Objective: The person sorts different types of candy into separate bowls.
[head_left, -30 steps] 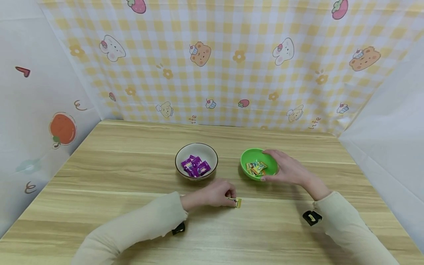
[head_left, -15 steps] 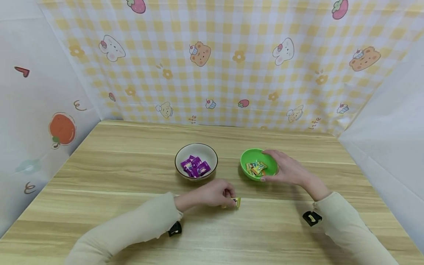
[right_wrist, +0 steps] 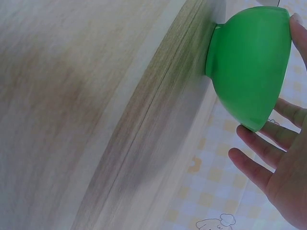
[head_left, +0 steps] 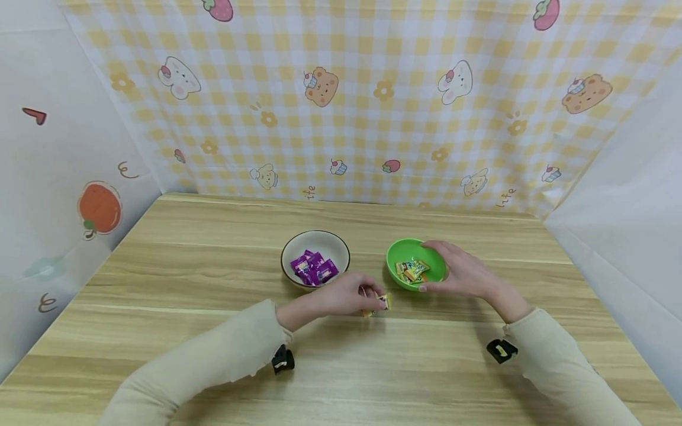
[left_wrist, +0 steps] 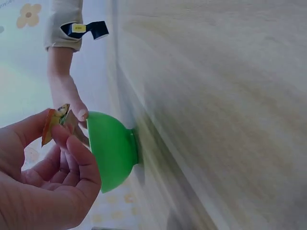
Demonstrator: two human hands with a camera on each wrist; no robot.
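My left hand (head_left: 346,294) pinches a small yellow wrapped candy (head_left: 385,301) between thumb and fingertips, just above the table. In the left wrist view the candy (left_wrist: 50,125) shows an orange edge, and it appears in front of the green bowl (left_wrist: 112,153). On the right, my right hand (head_left: 466,272) holds the green bowl (head_left: 394,255) by its rim, thumb on the near side and fingers on the far side. Several yellow and green wrapped candies (head_left: 412,270) lie inside. The right wrist view shows the bowl (right_wrist: 252,62) upright, with some fingertips off it.
A whitish bowl (head_left: 319,238) with a dark rim stands left of the green one, holding several purple packets (head_left: 314,267). Both bowls stand on the wood-grain table (head_left: 213,266). A yellow checked curtain (head_left: 373,118) hangs behind it.
The left hand first shifts its grip on the candy low over the table, then moves up and away from the person towards the green bowl with it. The right hand stays on the bowl.
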